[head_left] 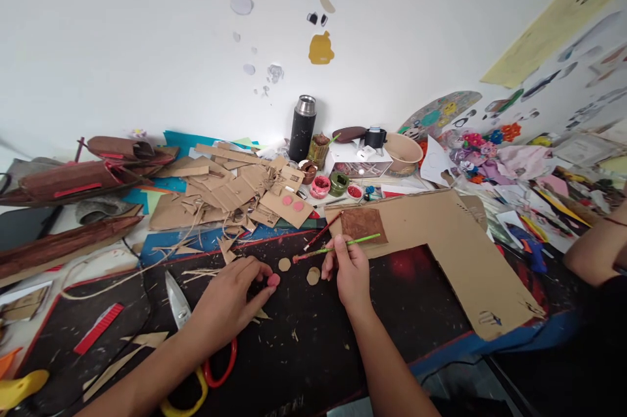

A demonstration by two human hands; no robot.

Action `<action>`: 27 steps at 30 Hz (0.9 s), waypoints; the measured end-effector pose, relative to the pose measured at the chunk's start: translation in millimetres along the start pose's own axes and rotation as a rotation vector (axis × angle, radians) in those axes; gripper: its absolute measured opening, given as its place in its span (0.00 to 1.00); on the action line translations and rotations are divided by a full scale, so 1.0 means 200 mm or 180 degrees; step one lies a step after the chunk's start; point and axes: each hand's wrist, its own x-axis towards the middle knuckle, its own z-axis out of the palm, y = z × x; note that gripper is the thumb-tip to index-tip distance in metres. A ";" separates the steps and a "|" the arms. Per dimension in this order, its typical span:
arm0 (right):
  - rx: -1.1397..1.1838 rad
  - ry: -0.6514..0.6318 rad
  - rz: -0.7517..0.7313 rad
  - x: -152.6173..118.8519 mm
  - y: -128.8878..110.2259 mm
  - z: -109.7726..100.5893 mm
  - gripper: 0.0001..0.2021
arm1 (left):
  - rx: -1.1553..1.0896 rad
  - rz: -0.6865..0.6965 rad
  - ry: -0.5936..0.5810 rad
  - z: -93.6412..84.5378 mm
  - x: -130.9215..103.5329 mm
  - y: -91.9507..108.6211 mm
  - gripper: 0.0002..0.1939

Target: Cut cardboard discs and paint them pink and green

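Left hand (247,287): pinching a small pink disc (273,280) narrowly between thumb and fingers, slightly left of the middle of the dark surface (304,365); cannot tell whether the disc is touching the surface. Right hand (349,270): gripping a green paintbrush (355,240), its stained tip pointing left toward the left hand. Two plain cardboard discs (284,265) are lying near the tip, one just beside it, the other on the near side of the brush.

Edges: an L-shaped cardboard sheet (441,227) is bounding the work on the far and right sides; its inner edge is running well right of the right forearm, and its near corner is reaching the blue edge of the surface. A brown-painted piece (363,227) is lying on its far left part, just beyond the right hand. A dark red brush (322,234) is slanting just beyond the green one.

Room: dark surface is showing broadly between the forearms, dotted with scraps, and again between the right forearm and the sheet. On the left, scissors (177,299) are lying partly beneath the left forearm, crowding that side. Farther off, a cardboard scrap pile (230,182) and paint jars (320,187) are lining the far side.
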 end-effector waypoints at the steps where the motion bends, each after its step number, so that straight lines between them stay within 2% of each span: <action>1: -0.0010 0.0004 0.0007 0.00 0.00 0.00 0.27 | -0.0057 -0.0076 -0.0062 -0.01 0.01 0.00 0.11; 7: -0.0024 0.0010 -0.0007 0.00 0.00 0.00 0.28 | -0.0277 -0.0568 -0.0674 -0.10 0.07 0.04 0.14; 11: 0.0041 0.0006 0.0015 0.01 0.01 0.00 0.28 | -0.0297 -0.0686 -0.0866 -0.15 0.10 0.07 0.17; 20: -0.0006 -0.0013 0.0016 0.01 0.00 0.00 0.29 | -0.0348 -0.0595 -0.0803 -0.16 0.16 0.07 0.14; 27: 0.0011 -0.0023 -0.0003 0.01 0.00 0.00 0.28 | -0.0368 -0.0682 -0.0622 -0.21 0.21 0.03 0.20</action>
